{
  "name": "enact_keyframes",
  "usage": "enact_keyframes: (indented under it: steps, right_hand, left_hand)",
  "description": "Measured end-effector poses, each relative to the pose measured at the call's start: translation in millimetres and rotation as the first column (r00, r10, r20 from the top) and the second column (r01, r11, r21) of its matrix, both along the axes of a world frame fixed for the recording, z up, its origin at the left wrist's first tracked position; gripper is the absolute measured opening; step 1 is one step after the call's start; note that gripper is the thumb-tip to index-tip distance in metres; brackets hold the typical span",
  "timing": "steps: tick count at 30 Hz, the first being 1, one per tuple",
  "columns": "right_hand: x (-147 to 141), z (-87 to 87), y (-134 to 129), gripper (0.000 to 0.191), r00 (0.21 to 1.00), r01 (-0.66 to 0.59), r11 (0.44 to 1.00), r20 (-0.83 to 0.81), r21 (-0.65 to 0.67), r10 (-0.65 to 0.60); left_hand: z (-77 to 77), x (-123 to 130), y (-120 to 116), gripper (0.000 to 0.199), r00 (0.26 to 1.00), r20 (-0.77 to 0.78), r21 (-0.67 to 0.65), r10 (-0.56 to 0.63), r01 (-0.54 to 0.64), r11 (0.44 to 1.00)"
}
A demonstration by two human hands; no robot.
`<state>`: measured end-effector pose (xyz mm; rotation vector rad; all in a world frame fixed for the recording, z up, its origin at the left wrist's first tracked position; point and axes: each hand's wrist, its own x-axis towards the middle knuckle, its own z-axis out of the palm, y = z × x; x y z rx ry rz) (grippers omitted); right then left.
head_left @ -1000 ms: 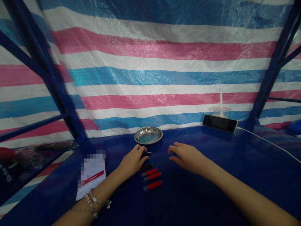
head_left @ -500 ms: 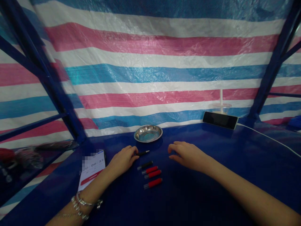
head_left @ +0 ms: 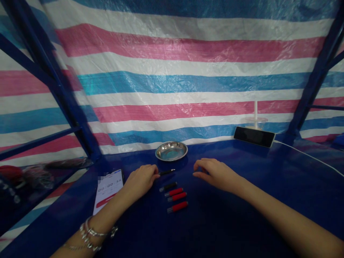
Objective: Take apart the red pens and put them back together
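Head view — left grip pinched narrowly on black pen.

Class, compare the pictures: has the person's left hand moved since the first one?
Yes. Judged against the metal dish, the left hand has shifted to the left.

Dim, uneven light; sheet brightest, glossy with scattered glare; glints on dish and pen; table near-black toward lower edge; far-left clutter murky, soft; phone part-pixelated; wide-angle stretch at edges.
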<state>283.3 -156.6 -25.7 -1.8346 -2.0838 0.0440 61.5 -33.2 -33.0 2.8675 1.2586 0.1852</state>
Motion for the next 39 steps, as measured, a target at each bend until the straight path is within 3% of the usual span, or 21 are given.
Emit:
enact_keyframes:
  steps: [5,8,13,19,39]
  right_hand:
    - [-1,-2.0,3,0.03,0.988,0.026,0.999,-0.154,0.038,-0.02]
    - [-1,-1.6,5,0.034,0.975,-0.025,1.0,-0.222,0.007,0.026]
    - [-3,-5.6,8,0.034,0.931,-0.159,0.987,-0.332,0.002,0.151]
    - [-4,-9.3,10,0.035,0.881,-0.186,0.982,-0.441,0.013,0.173]
    - [-9,-10.2,7,0.025,0.961,-0.172,0.968,-0.185,0.181,0.205]
  left_hand:
    - [8.0,12,-28,0.016,0.988,0.13,0.072,-0.087,0.078,0.994]
    - [8.9,17,-41,0.015,0.979,0.151,0.102,-0.138,0.124,0.987]
    - [5.6,18,-47,0.017,0.97,0.146,0.191,-0.195,0.166,0.967]
    - [3.8,19,-51,0.016,0.961,0.143,0.243,-0.237,0.198,0.95]
    - [4.3,19,-54,0.012,0.974,0.039,0.14,-0.224,0.216,0.966]
